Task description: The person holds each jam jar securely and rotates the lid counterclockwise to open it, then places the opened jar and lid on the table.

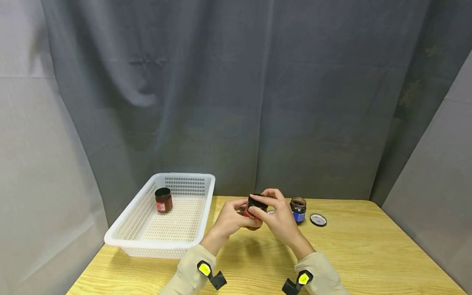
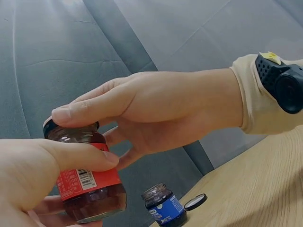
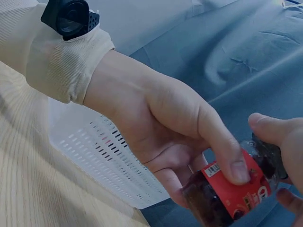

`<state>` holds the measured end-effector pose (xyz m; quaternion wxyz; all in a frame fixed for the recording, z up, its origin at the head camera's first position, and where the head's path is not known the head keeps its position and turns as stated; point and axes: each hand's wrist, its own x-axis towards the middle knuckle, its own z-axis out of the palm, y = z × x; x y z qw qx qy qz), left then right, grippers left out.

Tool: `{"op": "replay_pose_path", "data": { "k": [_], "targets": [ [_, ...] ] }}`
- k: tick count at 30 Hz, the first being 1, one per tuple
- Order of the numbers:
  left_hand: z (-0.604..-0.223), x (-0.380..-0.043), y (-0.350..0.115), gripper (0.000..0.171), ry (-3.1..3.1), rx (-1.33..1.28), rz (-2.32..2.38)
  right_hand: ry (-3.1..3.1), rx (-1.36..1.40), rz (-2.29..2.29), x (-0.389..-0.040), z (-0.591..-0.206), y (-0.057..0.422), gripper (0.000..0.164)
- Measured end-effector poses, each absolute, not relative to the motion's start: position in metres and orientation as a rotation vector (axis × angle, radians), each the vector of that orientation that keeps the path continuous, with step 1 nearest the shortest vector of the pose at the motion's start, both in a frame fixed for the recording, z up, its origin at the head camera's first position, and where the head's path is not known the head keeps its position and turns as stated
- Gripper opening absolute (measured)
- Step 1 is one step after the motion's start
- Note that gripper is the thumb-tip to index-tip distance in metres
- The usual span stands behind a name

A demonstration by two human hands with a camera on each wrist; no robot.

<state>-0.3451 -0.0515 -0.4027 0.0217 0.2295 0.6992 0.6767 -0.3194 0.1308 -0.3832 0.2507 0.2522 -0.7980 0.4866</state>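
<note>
A glass jar with a red label (image 2: 102, 178) and a black lid (image 1: 259, 200) is held above the table, tilted slightly. My left hand (image 1: 229, 221) grips the jar's body, its thumb across the label in both wrist views. My right hand (image 1: 279, 217) holds the lid from above and the side, with the thumb and fingers at its rim; in the right wrist view, part of this hand (image 3: 289, 142) is cut off by the edge. Whether the lid sits loose or tight I cannot tell.
An open blue-labelled jar (image 1: 298, 213) stands right of my hands, with a lid (image 1: 318, 220) lying inside-up beside it. A white perforated basket (image 1: 206, 205) on the left holds another red-labelled jar (image 1: 164, 200). Grey curtains (image 1: 236, 102) hang behind the wooden table (image 1: 368, 246).
</note>
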Motion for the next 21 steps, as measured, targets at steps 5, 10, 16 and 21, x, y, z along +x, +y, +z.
{"op": "replay_pose_path", "data": {
  "k": [5,10,16,21],
  "targets": [
    [-0.4053,-0.3463,-0.0520,0.049,2.220,0.724,2.092,-2.150,0.697,1.245,-0.3208,-0.3838,0.1328,0.035],
    [-0.4050,-0.3468,-0.0534,0.051,2.177,0.730,2.128,-2.123,0.729,1.237,-0.3215,-0.3835,0.1346,0.032],
    [-0.4028,-0.3461,-0.0559,0.052,2.207,0.715,2.121,-2.144,0.758,1.254,-0.3222,-0.3835,0.1367,0.032],
    [-0.4031,-0.3472,-0.0568,0.052,2.199,0.719,2.123,-2.158,0.789,1.260,-0.3219,-0.3832,0.1380,0.031]
  ]
}}
